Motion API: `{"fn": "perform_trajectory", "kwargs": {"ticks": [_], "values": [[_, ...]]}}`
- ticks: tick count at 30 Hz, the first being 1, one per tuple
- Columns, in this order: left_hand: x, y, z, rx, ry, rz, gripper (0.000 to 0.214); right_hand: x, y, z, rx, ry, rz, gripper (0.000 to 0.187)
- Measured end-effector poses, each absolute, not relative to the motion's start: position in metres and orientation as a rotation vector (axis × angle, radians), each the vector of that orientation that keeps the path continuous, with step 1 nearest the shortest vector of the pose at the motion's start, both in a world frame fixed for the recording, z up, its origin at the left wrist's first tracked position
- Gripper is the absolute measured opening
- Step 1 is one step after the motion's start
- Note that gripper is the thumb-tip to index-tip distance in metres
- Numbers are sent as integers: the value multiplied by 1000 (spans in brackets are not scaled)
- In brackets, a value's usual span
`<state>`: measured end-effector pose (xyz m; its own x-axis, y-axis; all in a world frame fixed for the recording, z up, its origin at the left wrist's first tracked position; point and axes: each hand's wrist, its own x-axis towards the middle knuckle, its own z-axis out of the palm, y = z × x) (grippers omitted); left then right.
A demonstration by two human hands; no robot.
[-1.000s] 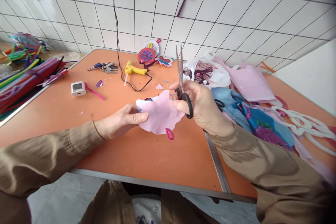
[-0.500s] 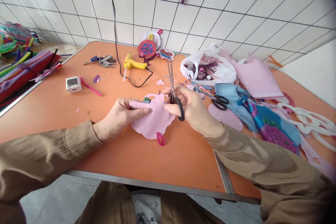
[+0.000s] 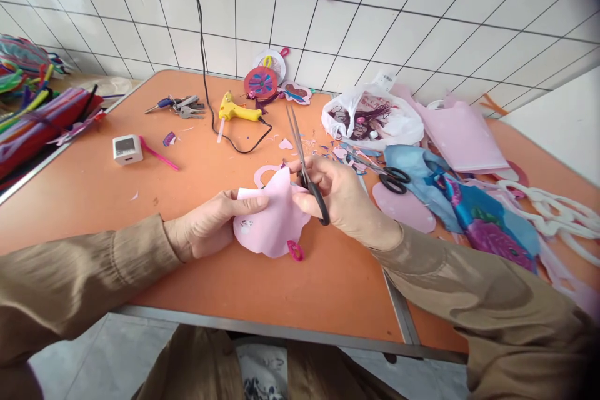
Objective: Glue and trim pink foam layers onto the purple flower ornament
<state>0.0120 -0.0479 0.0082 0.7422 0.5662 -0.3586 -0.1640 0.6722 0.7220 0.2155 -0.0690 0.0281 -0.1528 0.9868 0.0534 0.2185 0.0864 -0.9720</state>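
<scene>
A pink scalloped sheet (image 3: 272,225), thin like felt or foam, is pinched at its upper left between the thumb and fingers of my left hand (image 3: 210,220). A small magenta loop (image 3: 295,250) hangs at its lower right edge. My right hand (image 3: 344,200) is closed round black-handled scissors (image 3: 300,153), whose blades point up and away from me. The fingertips of that hand also touch the sheet's right side. Just behind the sheet shows a curved pink strip (image 3: 263,175), partly hidden.
A yellow glue gun (image 3: 240,111) with its cord, keys (image 3: 187,106) and a white cube (image 3: 127,150) lie at left. Second scissors (image 3: 394,179), scraps, a white plastic bag (image 3: 398,122) and blue fabric (image 3: 412,181) lie right. Round ornaments (image 3: 261,82) stand by the wall.
The pink sheet has turned in my hands, and a small printed mark now shows at its left. The scissors' tips have swung left and lower. My left hand has shifted slightly.
</scene>
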Motion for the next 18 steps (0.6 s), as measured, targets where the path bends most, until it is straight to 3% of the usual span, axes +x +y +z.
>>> {"fn": "perform_trajectory", "kwargs": {"ticks": [6,12,18], "values": [[15,-51,9,728,783,641,19,215,-72,27,-1181,-1526,1183,28],[16,-50,10,933,835,781,25,215,-72,25,-1209,-1477,1215,25],[14,-47,5,1054,883,826,24,215,-72,25,-1223,-1363,1320,36]]}}
